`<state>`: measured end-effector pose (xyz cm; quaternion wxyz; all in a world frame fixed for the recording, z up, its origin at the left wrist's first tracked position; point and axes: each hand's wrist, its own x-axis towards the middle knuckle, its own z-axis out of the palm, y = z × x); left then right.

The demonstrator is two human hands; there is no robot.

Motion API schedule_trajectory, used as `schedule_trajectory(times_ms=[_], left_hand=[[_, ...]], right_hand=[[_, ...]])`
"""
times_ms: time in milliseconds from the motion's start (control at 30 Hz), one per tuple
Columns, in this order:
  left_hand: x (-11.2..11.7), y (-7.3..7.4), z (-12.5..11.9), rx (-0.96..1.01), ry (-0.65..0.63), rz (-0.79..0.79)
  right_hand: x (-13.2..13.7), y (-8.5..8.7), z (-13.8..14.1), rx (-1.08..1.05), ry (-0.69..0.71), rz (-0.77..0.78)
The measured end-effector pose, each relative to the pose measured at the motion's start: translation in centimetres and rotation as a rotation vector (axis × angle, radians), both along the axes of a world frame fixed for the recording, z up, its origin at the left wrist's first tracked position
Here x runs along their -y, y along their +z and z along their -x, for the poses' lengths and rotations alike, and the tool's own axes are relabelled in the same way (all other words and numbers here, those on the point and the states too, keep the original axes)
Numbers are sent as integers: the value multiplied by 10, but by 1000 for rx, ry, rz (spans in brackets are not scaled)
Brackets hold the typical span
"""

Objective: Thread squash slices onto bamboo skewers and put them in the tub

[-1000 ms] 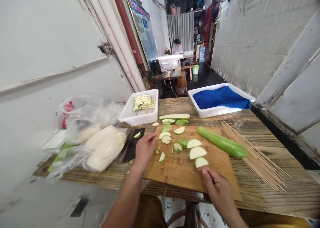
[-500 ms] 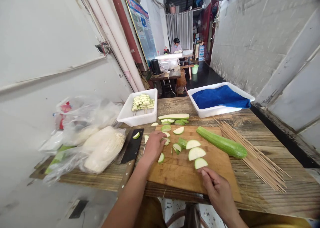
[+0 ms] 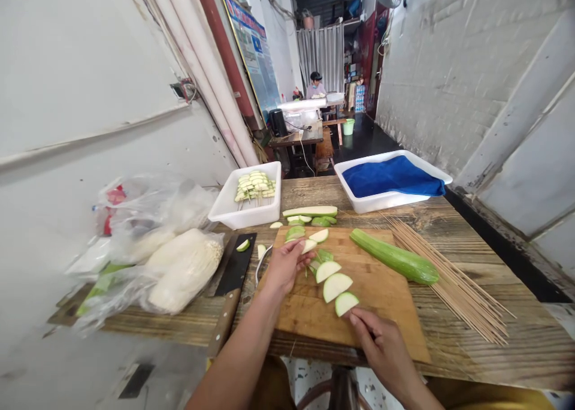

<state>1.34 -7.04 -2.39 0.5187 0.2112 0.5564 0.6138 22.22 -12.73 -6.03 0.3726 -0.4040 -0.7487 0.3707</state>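
My right hand point(image 3: 381, 341) pinches the near end of a skewer that is mostly hidden. Three half-round zucchini slices point(image 3: 337, 288) are threaded along it, above the wooden cutting board point(image 3: 381, 320). Between the fingertips of my left hand point(image 3: 285, 267) is a loose zucchini slice point(image 3: 309, 246), held just beyond the far end of the skewer. More cut zucchini pieces point(image 3: 294, 232) lie on the board near that hand. A whole zucchini point(image 3: 395, 256) rests across the board's right edge.
A cleaver point(image 3: 235, 272) lies left of the board, beside plastic bags of pale food point(image 3: 184, 269). Loose bamboo skewers point(image 3: 453, 284) spread out on the right. Behind stand a white tray of skewered slices point(image 3: 229, 217) and a white tray point(image 3: 372, 205) with blue cloth. A person point(image 3: 316, 86) sits far back.
My left hand has lifted a zucchini slice off the board and moved right with it. My right hand has brought the skewer of slices leftward, closer to the left hand.
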Motion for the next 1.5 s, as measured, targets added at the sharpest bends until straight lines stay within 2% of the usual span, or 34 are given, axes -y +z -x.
schedule_trajectory(times_ms=[167,300,967,1233,1500], left_hand=[[0,-2,-11,114,11,-5],[-2,0,-12,103,53,-12],[0,0,-8,105,68,21],[-1,-1,-8,68,33,-6],[1,-2,-5,39,-37,10]], right_hand=[[-1,1,0,8,18,3],[-2,1,0,4,21,7],[-2,0,-1,12,22,38],[-2,-2,0,7,35,73],[-3,3,-1,31,60,87]])
